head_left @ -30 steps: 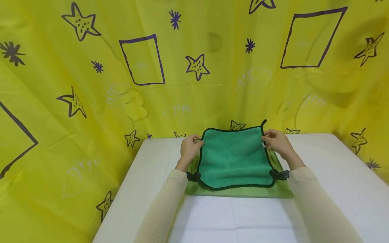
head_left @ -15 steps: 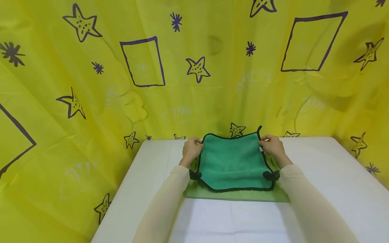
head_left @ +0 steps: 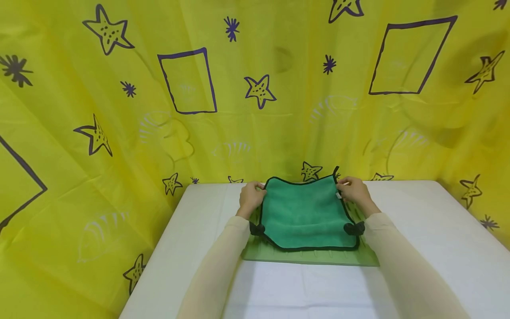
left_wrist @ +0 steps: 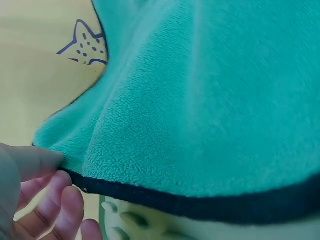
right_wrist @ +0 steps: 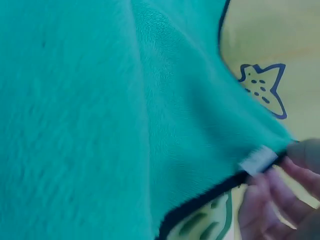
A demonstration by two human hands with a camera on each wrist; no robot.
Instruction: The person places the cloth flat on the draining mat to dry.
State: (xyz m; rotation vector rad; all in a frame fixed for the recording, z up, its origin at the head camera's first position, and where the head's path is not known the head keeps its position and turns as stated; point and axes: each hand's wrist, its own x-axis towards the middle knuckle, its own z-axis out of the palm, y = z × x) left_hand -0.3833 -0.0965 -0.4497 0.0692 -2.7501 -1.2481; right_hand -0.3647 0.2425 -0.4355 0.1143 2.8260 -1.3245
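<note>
A green fleecy cloth [head_left: 307, 212] with a dark edge binding is held up by its two sides, its top edge sagging in the middle. My left hand [head_left: 251, 197] pinches its left edge near the upper corner between thumb and fingers. At the opposite edge my right hand [head_left: 353, 191] pinches the binding beside a small white tag [right_wrist: 258, 160]. A dark loop [head_left: 336, 170] sticks up from the upper right corner. Below and behind the cloth lies a light green tray [head_left: 311, 257], mostly covered; its patterned surface shows in both wrist views.
The tray lies on a white table [head_left: 207, 230]. A yellow curtain [head_left: 223, 133] with drawn stars and squares hangs behind the table and along its left side. Dark wrist straps [head_left: 354, 228] sit in front of the cloth's lower sides.
The right hand has moved a little left and down, bringing the cloth's sides closer. The top edge sags more and the cloth sits slightly lower. Both hands keep their pinch.
</note>
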